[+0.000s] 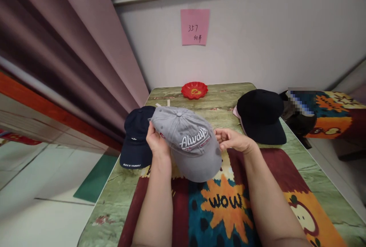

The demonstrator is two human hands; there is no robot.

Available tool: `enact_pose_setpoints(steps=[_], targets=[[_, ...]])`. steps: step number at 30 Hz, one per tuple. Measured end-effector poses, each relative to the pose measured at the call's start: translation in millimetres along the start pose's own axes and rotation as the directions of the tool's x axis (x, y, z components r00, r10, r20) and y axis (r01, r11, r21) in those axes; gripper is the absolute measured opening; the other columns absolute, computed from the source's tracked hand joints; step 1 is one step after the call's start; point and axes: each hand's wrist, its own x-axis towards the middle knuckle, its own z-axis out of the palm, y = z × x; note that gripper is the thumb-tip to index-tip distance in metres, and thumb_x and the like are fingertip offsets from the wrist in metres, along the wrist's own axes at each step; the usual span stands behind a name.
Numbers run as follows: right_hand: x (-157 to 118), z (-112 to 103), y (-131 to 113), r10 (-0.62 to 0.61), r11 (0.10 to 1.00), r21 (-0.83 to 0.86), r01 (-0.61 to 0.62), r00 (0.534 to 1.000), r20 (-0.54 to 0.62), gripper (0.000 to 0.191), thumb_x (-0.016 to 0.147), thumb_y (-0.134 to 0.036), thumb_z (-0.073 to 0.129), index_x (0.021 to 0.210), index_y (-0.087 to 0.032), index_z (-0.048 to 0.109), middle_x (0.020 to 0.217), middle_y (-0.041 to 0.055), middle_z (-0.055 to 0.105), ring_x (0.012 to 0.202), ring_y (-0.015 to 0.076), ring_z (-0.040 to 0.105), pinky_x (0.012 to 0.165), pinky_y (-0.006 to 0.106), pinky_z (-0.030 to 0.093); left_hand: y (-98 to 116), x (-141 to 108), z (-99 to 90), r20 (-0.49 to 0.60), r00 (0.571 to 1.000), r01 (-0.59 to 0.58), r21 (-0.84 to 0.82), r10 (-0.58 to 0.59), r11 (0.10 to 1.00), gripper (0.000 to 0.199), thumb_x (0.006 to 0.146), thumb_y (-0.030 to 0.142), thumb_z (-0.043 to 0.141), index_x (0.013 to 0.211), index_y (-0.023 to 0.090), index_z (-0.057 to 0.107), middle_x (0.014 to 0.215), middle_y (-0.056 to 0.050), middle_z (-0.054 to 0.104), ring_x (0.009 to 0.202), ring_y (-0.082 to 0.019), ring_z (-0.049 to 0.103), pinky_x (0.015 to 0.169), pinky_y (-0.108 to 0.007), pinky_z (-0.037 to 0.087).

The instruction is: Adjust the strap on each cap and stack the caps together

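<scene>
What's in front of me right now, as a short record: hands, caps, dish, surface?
surface: green wood-patterned table, multicoloured "WOW" mat on its near half
left hand: gripping the side of a grey fabric cap with white "Always" lettering
right hand: at that cap's opposite side; firmness of grip unclear
table left: dark navy fabric cap
table right: black fabric cap
table far edge: red scalloped dish

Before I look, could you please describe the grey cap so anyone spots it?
Find the green table, then the left hand and right hand above it. The grey cap between them says "Always"; the navy cap and black cap are darker.
</scene>
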Motion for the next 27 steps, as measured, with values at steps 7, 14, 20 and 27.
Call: enact_pose_setpoints(steps=[7, 14, 20, 27], targets=[[-2.9, -4.6, -6.8, -0.218, 0.975, -0.003, 0.224, 0.944, -0.247, 0.056, 0.059, -0.026, 0.094, 0.109, -0.018, 0.069, 0.096, 0.0035, 0.076, 0.082, 0.0153, 0.071, 0.078, 0.025, 0.056, -7.5, 8.1, 17.0, -0.093, 0.977, 0.131, -0.441, -0.191, 0.888, 0.039, 0.097, 0.031, 0.045, 0.122, 0.016, 0.070, 0.105, -0.010, 0.079, 0.108, -0.021, 0.073, 0.103, -0.034, 0.052], [-29.2, -16.2, -32.5, -0.502, 0.732, -0.111, 0.672, 0.422, -0.755, 0.045, 0.058, -0.026, 0.092, 0.098, -0.026, 0.071, 0.090, -0.0040, 0.075, 0.080, 0.0147, 0.068, 0.081, 0.028, 0.056, -8.6, -10.0, 50.1, 0.114, 0.910, 0.409, -0.411, -0.399, 0.815, 0.037, 0.103, 0.029, 0.040, 0.114, 0.012, 0.071, 0.112, -0.014, 0.077, 0.111, -0.024, 0.072, 0.108, -0.041, 0.051], [-61.7, -39.8, -47.7, -0.520, 0.480, -0.340, 0.809, -0.050, -0.853, 0.041, 0.068, -0.026, 0.083, 0.106, -0.028, 0.069, 0.107, -0.0031, 0.074, 0.102, 0.0170, 0.068, 0.098, 0.039, 0.054, -2.8, -20.6, 59.0, 0.247, 0.857, 0.510, -0.283, -0.452, 0.812, 0.036, 0.105, 0.027, 0.039, 0.101, 0.007, 0.070, 0.117, -0.019, 0.075, 0.106, -0.026, 0.074, 0.091, -0.036, 0.061], [-77.4, -94.6, -15.8, 0.059, 0.708, -0.245, 0.663, -0.400, -0.914, 0.060, 0.060, -0.009, 0.075, 0.119, -0.017, 0.067, 0.103, 0.0018, 0.074, 0.099, 0.0195, 0.070, 0.097, 0.038, 0.057, -3.1, -15.4, 54.1, 0.219, 0.860, 0.508, -0.277, -0.462, 0.815, 0.037, 0.105, 0.018, 0.035, 0.093, 0.009, 0.069, 0.102, -0.013, 0.078, 0.082, -0.019, 0.077, 0.071, -0.030, 0.064]])
